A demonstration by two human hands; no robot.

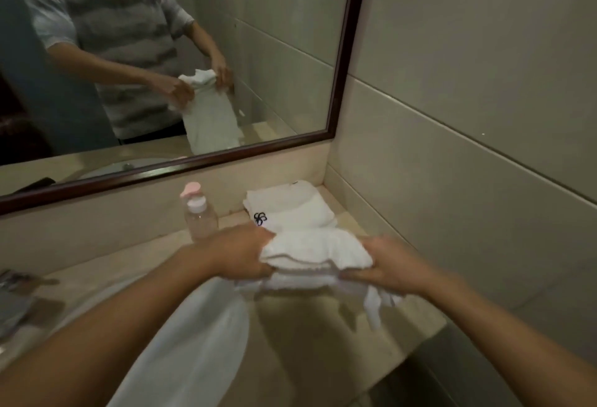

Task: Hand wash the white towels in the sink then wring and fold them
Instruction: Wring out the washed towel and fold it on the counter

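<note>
We observe both forearms extended forward, converging. The left hand point(240, 253) and right hand point(392, 264) sit level and apart, fingers curled, each gripping one end of a white towel point(316, 253).

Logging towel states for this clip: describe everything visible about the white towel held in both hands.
The white terry-cloth towel is bunched into thick folded layers with a grey stripe along one edge. The left hand and right hand grip its opposite ends, holding it above the beige stone counter. A loose corner hangs toward the right. Whether it is wet cannot be told.
</note>
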